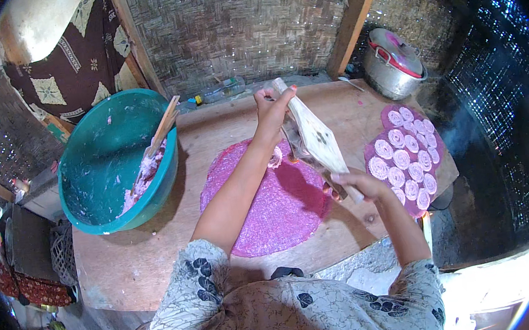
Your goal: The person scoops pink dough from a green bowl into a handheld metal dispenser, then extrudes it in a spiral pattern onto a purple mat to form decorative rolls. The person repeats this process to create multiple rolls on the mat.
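Note:
Over a round purple mesh mat (269, 218) on the wooden table, I hold a diamond-shaped wooden press (320, 136) at a slant. Its pale board has a small cluster of dark spots in the middle, and a second, darker part shows beneath. My left hand (271, 113) is closed round the far handle end. At the near end, my right hand (362, 186) grips the other handle. Below the press, close to my left wrist, a small pinkish-white coil of dough (274, 158) lies on the mat, partly hidden by my forearm.
At left stands a large teal basin (92, 174) with pink dough (143, 175) and a wooden stick (163, 126). Purple mats (373, 149) at right bear several dough coils (416, 170). Behind are a lidded metal pot (388, 69), a spoon (352, 83) and a plastic bottle (223, 90).

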